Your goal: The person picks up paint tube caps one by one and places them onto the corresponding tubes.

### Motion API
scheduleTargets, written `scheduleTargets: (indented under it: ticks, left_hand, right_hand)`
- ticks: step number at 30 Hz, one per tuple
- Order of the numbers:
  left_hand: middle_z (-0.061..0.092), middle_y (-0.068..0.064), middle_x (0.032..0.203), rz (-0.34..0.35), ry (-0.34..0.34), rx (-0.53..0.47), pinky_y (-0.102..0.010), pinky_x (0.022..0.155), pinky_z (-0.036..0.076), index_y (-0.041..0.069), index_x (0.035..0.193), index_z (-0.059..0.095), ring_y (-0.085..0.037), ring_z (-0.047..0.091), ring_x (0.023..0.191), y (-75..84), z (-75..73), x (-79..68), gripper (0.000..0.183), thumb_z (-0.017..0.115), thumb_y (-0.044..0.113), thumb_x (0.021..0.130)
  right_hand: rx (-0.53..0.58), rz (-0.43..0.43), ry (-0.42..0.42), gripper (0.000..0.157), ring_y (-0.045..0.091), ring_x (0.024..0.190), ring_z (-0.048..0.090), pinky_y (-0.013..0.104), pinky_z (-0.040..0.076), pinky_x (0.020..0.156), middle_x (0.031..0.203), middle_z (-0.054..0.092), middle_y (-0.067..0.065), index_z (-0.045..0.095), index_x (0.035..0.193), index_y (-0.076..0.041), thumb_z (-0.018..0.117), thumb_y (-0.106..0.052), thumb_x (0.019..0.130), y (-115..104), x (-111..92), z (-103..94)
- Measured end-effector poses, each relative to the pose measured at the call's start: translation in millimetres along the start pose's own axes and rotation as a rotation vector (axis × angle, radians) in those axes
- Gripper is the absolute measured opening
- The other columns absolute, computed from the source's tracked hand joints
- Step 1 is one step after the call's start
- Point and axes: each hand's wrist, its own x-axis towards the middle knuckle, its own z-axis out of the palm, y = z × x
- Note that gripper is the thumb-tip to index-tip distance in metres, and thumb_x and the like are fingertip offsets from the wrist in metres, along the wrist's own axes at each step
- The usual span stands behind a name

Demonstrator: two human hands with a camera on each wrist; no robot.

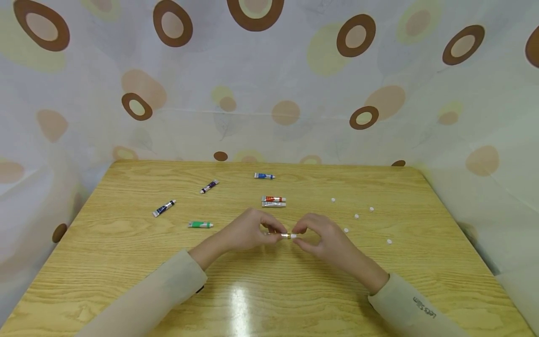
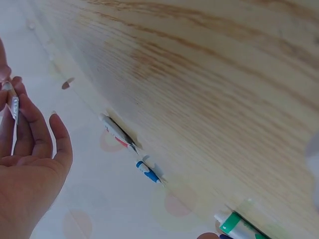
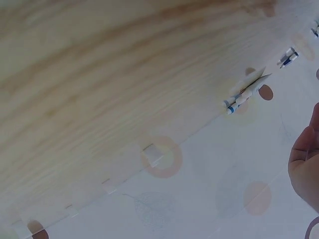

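Note:
Near the middle of the table, my left hand (image 1: 256, 230) holds a small paint tube (image 1: 285, 235) with a gold band. Thumb and fingertips of my right hand (image 1: 322, 235) pinch the white cap (image 1: 293, 236) at the tube's right end. In the left wrist view, the tube (image 2: 14, 103) lies between the fingers of the left hand (image 2: 35, 149). Only part of the right hand (image 3: 305, 167) shows at the edge of the right wrist view. Just beyond the hands, a red tube (image 1: 273, 199) and a silver-white tube (image 1: 273, 204) lie side by side.
Left of the hands lie a green tube (image 1: 200, 224), a dark blue tube (image 1: 164, 208) and a purple tube (image 1: 209, 186). A blue tube (image 1: 264, 176) lies farther back. Several small white caps (image 1: 356, 216) are scattered on the right. A patterned curtain (image 1: 286, 84) borders the table.

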Motion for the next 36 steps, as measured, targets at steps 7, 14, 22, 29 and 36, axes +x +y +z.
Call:
scheduleTargets:
  ticks: [7, 14, 22, 29, 36]
  left_hand:
    - [0.079, 0.003, 0.102, -0.008, -0.002, 0.010, -0.021, 0.079, 0.056, 0.016, 0.106, 0.081, -0.004, 0.067, 0.089, 0.8, 0.3, 0.6, 0.015, 0.070, 0.014, 0.097]
    - [0.079, 0.004, 0.102, -0.015, -0.005, 0.022, -0.021, 0.078, 0.055, 0.017, 0.105, 0.081, -0.004, 0.067, 0.090, 1.8, 0.0, 1.4, 0.014, 0.070, 0.014, 0.097]
    - [0.079, 0.003, 0.103, -0.007, -0.010, 0.024, -0.021, 0.080, 0.055, 0.016, 0.107, 0.081, -0.005, 0.068, 0.091, 2.1, -0.4, 1.3, 0.015, 0.070, 0.014, 0.098]
    - [0.080, 0.003, 0.102, -0.004, -0.009, 0.019, -0.020, 0.080, 0.055, 0.016, 0.106, 0.081, -0.004, 0.068, 0.090, 1.6, -0.9, 0.8, 0.014, 0.070, 0.014, 0.097]
    - [0.080, 0.003, 0.102, -0.003, -0.013, 0.022, -0.019, 0.079, 0.055, 0.015, 0.106, 0.081, -0.003, 0.067, 0.090, 1.3, -0.9, 1.0, 0.015, 0.070, 0.013, 0.097]
  right_hand:
    - [-0.025, -0.039, 0.020, 0.020, 0.011, 0.084, 0.063, 0.033, 0.058, 0.075, 0.092, 0.071, -0.003, 0.073, 0.093, -0.013, 0.084, -0.002, 0.081, 2.0, -0.8, 0.9]
    - [-0.034, -0.037, -0.002, 0.013, 0.008, 0.082, 0.064, 0.031, 0.057, 0.077, 0.088, 0.072, -0.005, 0.075, 0.090, -0.013, 0.082, -0.003, 0.084, 3.1, -0.7, 1.2]
    - [-0.058, -0.018, -0.019, 0.016, 0.010, 0.088, 0.067, 0.036, 0.057, 0.082, 0.095, 0.074, -0.003, 0.076, 0.098, -0.012, 0.083, -0.008, 0.085, 2.0, -2.5, 0.0]
    - [-0.090, -0.084, 0.017, 0.029, 0.011, 0.087, 0.064, 0.036, 0.055, 0.081, 0.094, 0.073, -0.004, 0.070, 0.098, -0.012, 0.088, -0.003, 0.077, 1.8, -0.9, 0.2]
    - [-0.110, -0.111, 0.035, 0.024, 0.011, 0.085, 0.064, 0.035, 0.056, 0.080, 0.092, 0.072, -0.003, 0.071, 0.094, -0.011, 0.087, -0.002, 0.077, 3.1, 0.1, 1.9]
